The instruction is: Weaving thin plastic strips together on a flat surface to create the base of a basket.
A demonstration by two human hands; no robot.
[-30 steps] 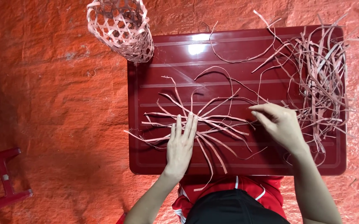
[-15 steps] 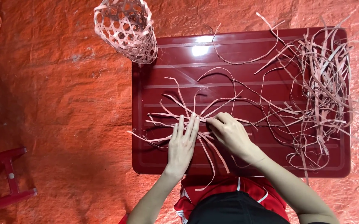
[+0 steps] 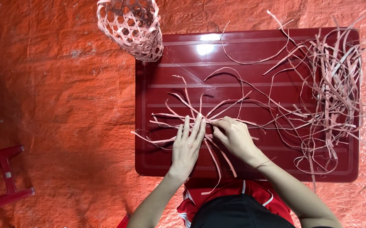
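Since a second ago the right hand point(image 3: 233, 137) has travelled from the tangle of loose strips on the right side of the bench to the centre, and now sits just beside the left hand point(image 3: 186, 145); half a second ago it was already almost there, so the last shift is small.

Both hands meet over the crossing point of the started weave point(image 3: 200, 120), a star of flat pinkish strips fanned out on the dark red bench point(image 3: 157, 84). Left-hand fingers lie flat and spread, pressing the crossed strips down; nothing is pinched in that grip. Right-hand fingers are curled, tips closed on a single strip point(image 3: 233, 166) right at the crossing, touching the left fingertips.

That pinched strip runs diagonally, from the crossing toward the near edge and the person's red shirt point(image 3: 216, 196); its free end lies nearer the right hand. The spare strip pile point(image 3: 335, 93) sits well apart to the right, again on the right hand's side. A finished open-weave basket point(image 3: 130, 27) stands at the far left corner.
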